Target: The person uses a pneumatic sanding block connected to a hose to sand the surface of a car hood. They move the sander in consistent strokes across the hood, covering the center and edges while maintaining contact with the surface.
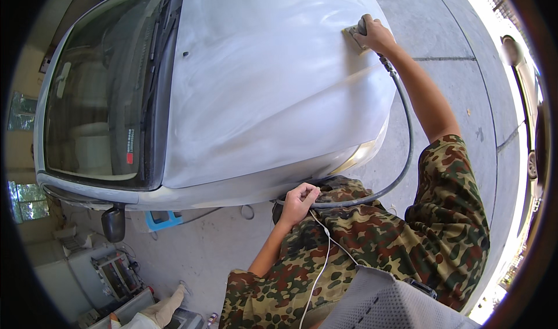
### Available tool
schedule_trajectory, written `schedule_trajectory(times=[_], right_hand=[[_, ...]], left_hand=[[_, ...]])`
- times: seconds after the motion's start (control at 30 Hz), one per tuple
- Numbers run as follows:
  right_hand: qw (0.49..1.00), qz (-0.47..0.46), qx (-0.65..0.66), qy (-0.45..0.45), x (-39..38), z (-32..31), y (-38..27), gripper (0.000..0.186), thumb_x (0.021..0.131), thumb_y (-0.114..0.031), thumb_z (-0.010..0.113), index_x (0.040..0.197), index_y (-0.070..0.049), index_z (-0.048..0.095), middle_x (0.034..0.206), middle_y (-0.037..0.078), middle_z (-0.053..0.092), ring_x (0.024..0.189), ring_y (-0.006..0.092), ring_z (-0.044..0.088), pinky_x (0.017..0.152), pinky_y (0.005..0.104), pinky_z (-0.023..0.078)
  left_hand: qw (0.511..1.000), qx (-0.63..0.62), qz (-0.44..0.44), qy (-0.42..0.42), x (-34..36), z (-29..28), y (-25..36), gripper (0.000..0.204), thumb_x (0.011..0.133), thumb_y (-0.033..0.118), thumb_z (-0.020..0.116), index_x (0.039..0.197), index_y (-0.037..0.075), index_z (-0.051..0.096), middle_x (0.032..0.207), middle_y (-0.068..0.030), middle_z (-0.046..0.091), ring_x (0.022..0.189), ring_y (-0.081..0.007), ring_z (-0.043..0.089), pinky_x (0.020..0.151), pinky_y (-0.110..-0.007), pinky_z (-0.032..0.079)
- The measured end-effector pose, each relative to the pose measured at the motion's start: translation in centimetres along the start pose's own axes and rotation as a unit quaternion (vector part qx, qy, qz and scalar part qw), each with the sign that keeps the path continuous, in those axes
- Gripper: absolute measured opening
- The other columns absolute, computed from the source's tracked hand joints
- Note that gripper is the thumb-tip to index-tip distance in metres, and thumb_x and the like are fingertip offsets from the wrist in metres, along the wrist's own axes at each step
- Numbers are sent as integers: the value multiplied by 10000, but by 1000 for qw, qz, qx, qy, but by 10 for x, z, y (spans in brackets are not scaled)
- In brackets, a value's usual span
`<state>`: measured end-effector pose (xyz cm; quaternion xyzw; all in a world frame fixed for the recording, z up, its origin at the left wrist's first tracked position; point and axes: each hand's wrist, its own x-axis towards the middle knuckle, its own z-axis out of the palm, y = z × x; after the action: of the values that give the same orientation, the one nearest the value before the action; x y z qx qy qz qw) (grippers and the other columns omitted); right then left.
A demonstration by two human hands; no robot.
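Note:
My right hand (375,36) is wrapped around the dark body of an air sander (354,39), whose pad lies against the front of a car hood (273,79). The hood is dull silver-white with hazy, sanded-looking patches. From the sander's rear a grey air hose (410,131) bends down and back toward my body. My left hand (299,205), low beside the fender, has its fingers curled around the hose at waist height; the exact grip is partly hidden. A thin white cable (328,245) hangs down my camouflage shirt.
The windshield (99,96) and black side mirror (113,223) are at left. A blue object (163,219) sits on the floor below the fender. Equipment (116,277) and another person's leg (165,308) are at lower left. Another vehicle (526,85) stands at far right.

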<state>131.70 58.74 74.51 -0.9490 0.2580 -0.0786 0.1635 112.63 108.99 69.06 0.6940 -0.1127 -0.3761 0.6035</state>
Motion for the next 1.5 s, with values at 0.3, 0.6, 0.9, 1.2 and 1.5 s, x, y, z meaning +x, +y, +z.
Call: schedule_trajectory(times=[0.3, 0.6, 0.9, 1.2, 1.5], right_hand=[[981, -193, 9, -8, -29, -16, -136, 541, 840, -324, 767, 1277, -92, 547, 1099, 225, 624, 858, 393, 708, 733, 480, 574], [985, -170, 20, -31, -25, -15, -129, 601, 816, -337, 785, 1322, -123, 543, 1129, 199, 631, 866, 383, 702, 742, 471, 566], [1000, 10, 3, -24, 4, -16, -34, 646, 856, -440, 773, 1361, -131, 514, 1215, 206, 639, 1057, 389, 682, 882, 472, 545], [999, 31, -19, -24, 29, -21, -37, 644, 887, -491, 740, 1347, -107, 504, 1222, 237, 636, 1084, 393, 680, 910, 479, 542], [988, -152, -14, -28, 28, -20, -194, 569, 887, -463, 715, 1291, -100, 546, 1190, 222, 621, 961, 385, 706, 807, 471, 576]], left_hand=[[1000, -5, -2, 17, -1, 5, 20, 183, 1033, 169, 648, 1007, -10, 679, 756, 25, 608, 680, -30, 502, 614, -210, 394], [1000, -27, 1, 10, 4, 8, 26, 214, 1037, 204, 660, 1007, -7, 684, 777, 29, 624, 706, -35, 522, 644, -212, 421], [1000, -18, 2, -3, 9, -8, 21, 198, 1037, 176, 645, 999, -15, 682, 748, 37, 582, 678, -28, 477, 621, -211, 377], [999, -34, -18, -7, -4, -5, 16, 234, 1036, 228, 662, 993, 2, 697, 764, 53, 599, 705, -21, 504, 650, -207, 412], [999, -39, -16, 22, -16, 2, 33, 228, 1032, 216, 666, 993, -5, 701, 773, 45, 607, 702, -23, 499, 639, -214, 401]])
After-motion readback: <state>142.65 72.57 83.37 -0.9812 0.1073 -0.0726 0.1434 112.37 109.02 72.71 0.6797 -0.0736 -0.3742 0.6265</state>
